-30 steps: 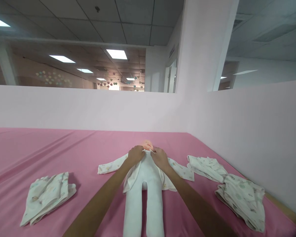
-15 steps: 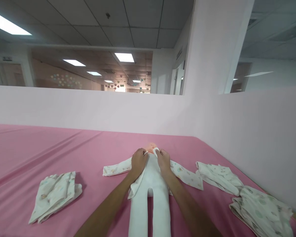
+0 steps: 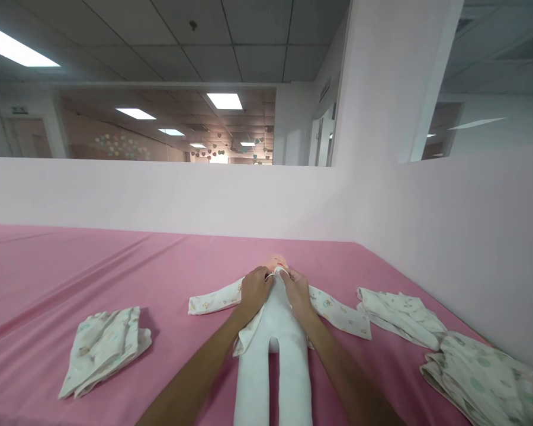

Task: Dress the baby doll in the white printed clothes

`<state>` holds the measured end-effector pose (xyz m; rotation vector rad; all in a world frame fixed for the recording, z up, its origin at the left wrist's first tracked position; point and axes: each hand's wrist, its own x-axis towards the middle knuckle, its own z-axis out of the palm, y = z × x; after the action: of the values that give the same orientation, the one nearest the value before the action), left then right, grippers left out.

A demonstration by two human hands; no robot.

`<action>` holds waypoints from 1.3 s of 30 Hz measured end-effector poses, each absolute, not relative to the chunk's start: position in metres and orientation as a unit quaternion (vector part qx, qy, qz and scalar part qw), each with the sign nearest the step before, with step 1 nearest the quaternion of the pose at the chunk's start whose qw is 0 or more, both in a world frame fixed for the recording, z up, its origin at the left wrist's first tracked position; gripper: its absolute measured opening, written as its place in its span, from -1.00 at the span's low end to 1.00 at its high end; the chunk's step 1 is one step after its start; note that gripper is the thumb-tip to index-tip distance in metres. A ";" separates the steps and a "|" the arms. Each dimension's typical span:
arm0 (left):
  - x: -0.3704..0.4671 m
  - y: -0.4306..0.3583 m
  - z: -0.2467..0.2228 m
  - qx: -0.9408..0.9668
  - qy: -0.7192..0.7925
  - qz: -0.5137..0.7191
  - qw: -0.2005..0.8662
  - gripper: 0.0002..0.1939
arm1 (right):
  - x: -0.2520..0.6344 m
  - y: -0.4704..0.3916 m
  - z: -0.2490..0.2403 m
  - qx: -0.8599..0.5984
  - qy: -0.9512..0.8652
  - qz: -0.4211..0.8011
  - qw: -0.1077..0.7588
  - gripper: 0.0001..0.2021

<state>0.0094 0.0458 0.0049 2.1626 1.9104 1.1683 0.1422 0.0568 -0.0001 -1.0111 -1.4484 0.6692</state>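
A doll [image 3: 273,361] with a white cloth body lies on its back, legs toward me and head at the far end. Its arms are in the sleeves of a white baby shirt [image 3: 340,312] with a small print; the front hangs apart over the belly. At the neck, my left hand [image 3: 256,290] pinches the shirt's edge on the left side. My right hand [image 3: 296,291] grips the collar edge on the right side, close to the other hand. Both hands are closed, and their fingertips are partly hidden behind the knuckles.
On the pink sheet [image 3: 169,278], a folded printed garment [image 3: 104,349] lies at the left. Two more printed garments, one farther [image 3: 402,316] and one nearer [image 3: 484,376], lie at the right beside the wall. A white low wall [image 3: 160,198] with windows above borders the back.
My hands have come closer together at the doll's neck, bringing the two shirt edges nearer each other. The whole view has shifted slightly.
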 end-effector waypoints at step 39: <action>-0.004 0.058 -0.002 0.632 0.497 0.500 0.322 -0.73 | 0.137 0.032 0.000 -0.466 -0.747 0.145 0.451 -0.66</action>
<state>-0.0037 0.0583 -0.0017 1.6611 1.3050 1.3125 0.1375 0.0316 0.0004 -1.1510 -1.8467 0.3574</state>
